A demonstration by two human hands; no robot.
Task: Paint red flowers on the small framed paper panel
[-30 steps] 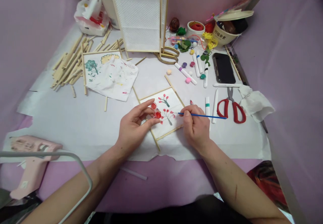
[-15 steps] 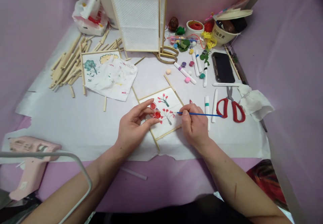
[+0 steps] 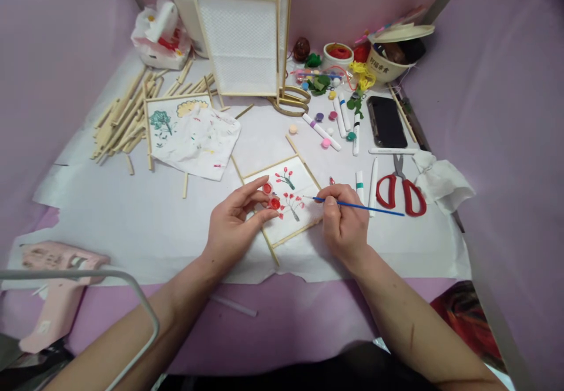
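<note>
My left hand [image 3: 233,217] pinches a small paint pot [image 3: 274,203] of red paint between thumb and fingers, its open lid [image 3: 267,189] tipped up beside it. In my right hand [image 3: 346,220] is a thin blue paintbrush [image 3: 370,207], its tip pointing left over the picture. Below both hands lies a white sheet in a frame of wooden sticks [image 3: 296,237]. Painted on the sheet are two sprigs with red blossoms, one with a green stem [image 3: 288,181] and one with a grey stem [image 3: 294,211]. Whether the brush tip touches the sheet I cannot tell.
Red-handled scissors [image 3: 414,198], markers [image 3: 360,186] and a phone [image 3: 388,122] lie to the right. A stick-framed lantern shape [image 3: 240,44] stands at the back. Loose wooden sticks [image 3: 121,114] and a stained tissue [image 3: 198,138] are at left, with a pink glue gun [image 3: 61,285] nearer.
My right hand has shifted slightly right and down, and the brush now slants more, its tail end lower. My left hand holds the paint pot almost where it was. The view has tilted slightly.
</note>
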